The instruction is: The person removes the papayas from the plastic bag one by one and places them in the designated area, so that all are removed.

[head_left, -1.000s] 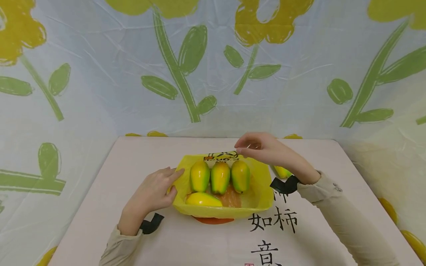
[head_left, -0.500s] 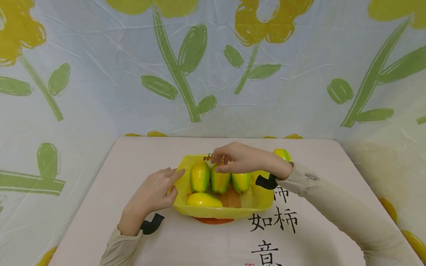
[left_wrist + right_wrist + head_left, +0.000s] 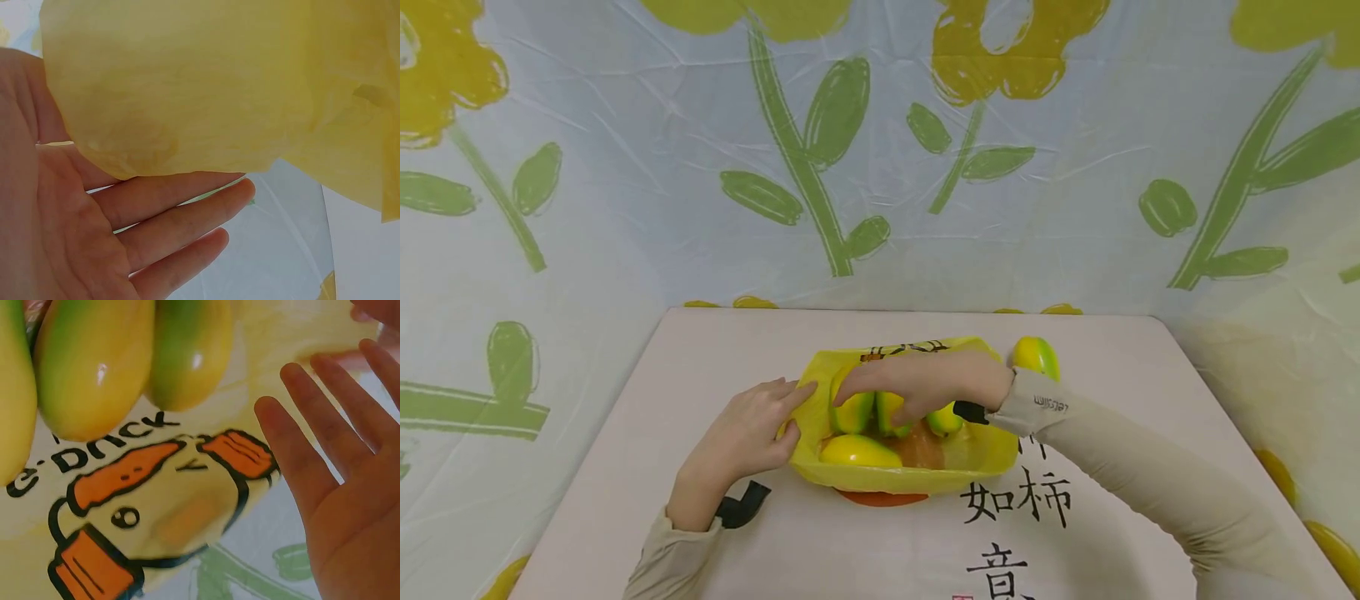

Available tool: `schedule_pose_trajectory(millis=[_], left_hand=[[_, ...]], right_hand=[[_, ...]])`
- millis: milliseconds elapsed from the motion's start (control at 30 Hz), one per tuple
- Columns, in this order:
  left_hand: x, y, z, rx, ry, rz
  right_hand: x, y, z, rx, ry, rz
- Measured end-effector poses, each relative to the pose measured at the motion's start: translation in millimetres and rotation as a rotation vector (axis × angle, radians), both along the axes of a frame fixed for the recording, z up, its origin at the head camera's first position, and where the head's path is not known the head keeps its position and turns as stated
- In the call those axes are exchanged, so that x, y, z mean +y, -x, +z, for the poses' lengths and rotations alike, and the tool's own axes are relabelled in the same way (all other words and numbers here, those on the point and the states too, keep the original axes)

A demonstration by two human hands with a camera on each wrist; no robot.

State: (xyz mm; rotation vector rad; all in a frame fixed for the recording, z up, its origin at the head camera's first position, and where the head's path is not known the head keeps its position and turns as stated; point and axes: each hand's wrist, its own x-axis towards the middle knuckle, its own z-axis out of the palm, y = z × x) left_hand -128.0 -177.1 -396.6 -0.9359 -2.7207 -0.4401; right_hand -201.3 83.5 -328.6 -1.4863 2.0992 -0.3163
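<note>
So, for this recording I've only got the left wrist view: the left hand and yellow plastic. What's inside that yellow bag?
Observer: The yellow bag holds three fruits in a row, plus a fourth fruit lying sideways nearer the person.
Operator: Is the right hand gripping anything?
Observer: No, the right hand is over that row, holding nothing.
Operator: Any fruit outside the bag?
Observer: Yes, a fifth fruit sits on the table, to the bag's right.

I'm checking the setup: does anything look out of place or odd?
One yellow-green fruit lies on the table outside the yellow bag, by its far right corner, while four sit inside. There, the nearest fruit lies crosswise to the other three. No spill or damage shows.
</note>
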Motion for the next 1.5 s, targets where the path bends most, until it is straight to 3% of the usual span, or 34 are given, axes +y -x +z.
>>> schedule_pose_trajectory(millis=[233, 400, 700, 833, 1200, 1500], left_hand=[[1.0, 0.1, -1.5, -0.015, 0.001, 0.000], [0.7, -0.1, -1.5, -0.010, 0.009, 0.005], [-1.3, 0.8, -2.9, 0.000, 0.010, 0.005], [-1.8, 1.3, -2.7, 0.002, 0.007, 0.001], [-2.3, 2.4, -2.0, 0.001, 0.011, 0.000], [-2.7, 1.7, -1.6, 0.002, 0.011, -0.003]], right_hand=[[-8, -11.9, -20.8, 0.009, -0.146, 0.054], [-14, -19.4, -32.1, 0.053, -0.175, 0.122], [-22, -30.2, -42.6, 0.139, -0.259, 0.154], [-22, -31.3, -47.5, 0.176, -0.257, 0.174], [-25, -30.1, -60.3, 0.172, -0.211, 0.177], [-25, -29.5, -56.2, 0.237, -0.195, 0.199]])
